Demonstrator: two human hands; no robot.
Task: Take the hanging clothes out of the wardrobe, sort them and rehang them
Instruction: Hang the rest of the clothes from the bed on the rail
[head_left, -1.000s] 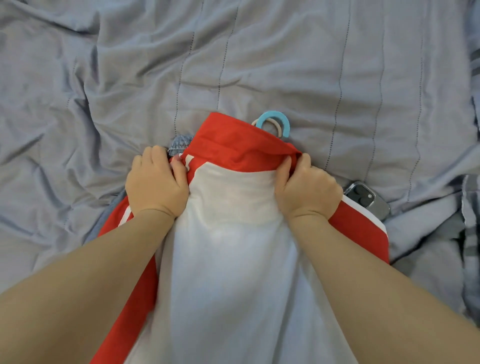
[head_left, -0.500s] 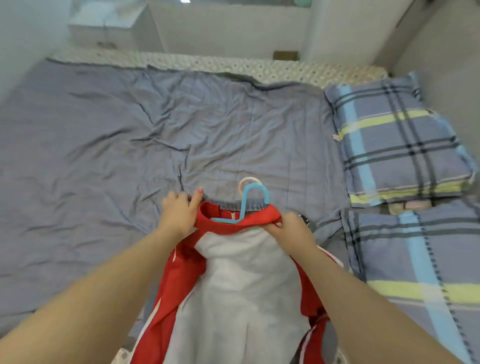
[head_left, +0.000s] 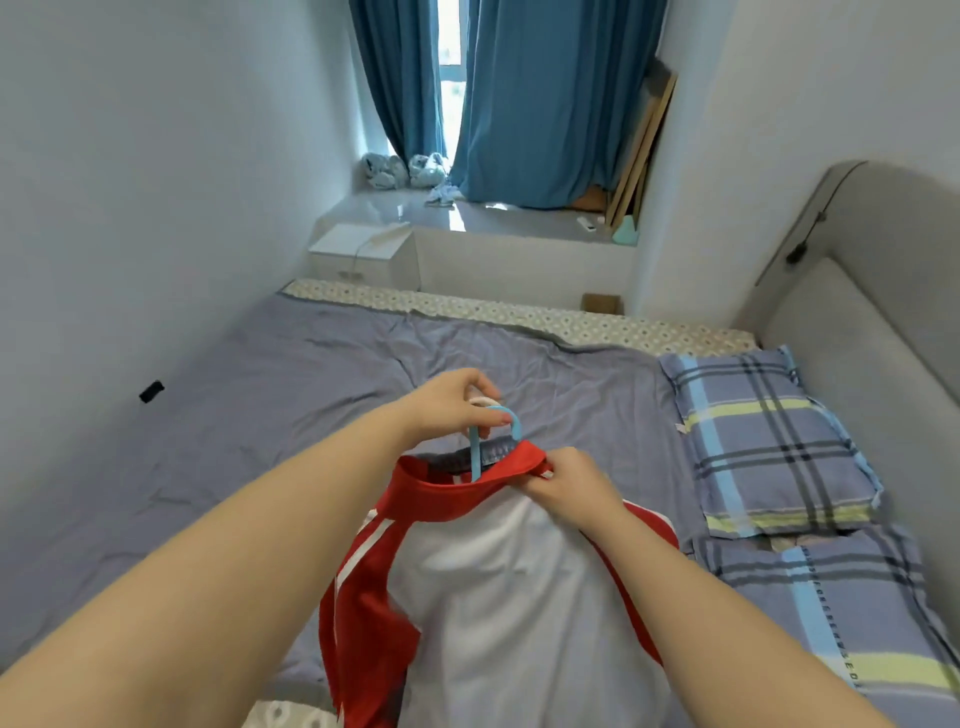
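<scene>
A red and white shirt (head_left: 498, 587) hangs in front of me over the bed, on a light blue hanger (head_left: 475, 457) whose hook sticks up through the red collar. My left hand (head_left: 452, 405) grips the blue hook together with a white hanger hook (head_left: 485, 401) behind it. My right hand (head_left: 566, 480) pinches the red collar at its right side. A dark grey garment band (head_left: 493, 449) shows behind the collar, on the hangers. The hangers' arms are hidden inside the clothes.
A bed with a grey-blue sheet (head_left: 260, 426) fills the room ahead. Two plaid pillows (head_left: 763, 441) lie at the right by a grey headboard (head_left: 872, 322). Walls close in left and right. A white bedside cabinet (head_left: 363, 254) and blue curtains (head_left: 545, 93) stand beyond the bed.
The clothes came up off the bed as my head lifted. My left hand let go of the collar and took hold of the hanger hooks; my right hand stayed on the collar.
</scene>
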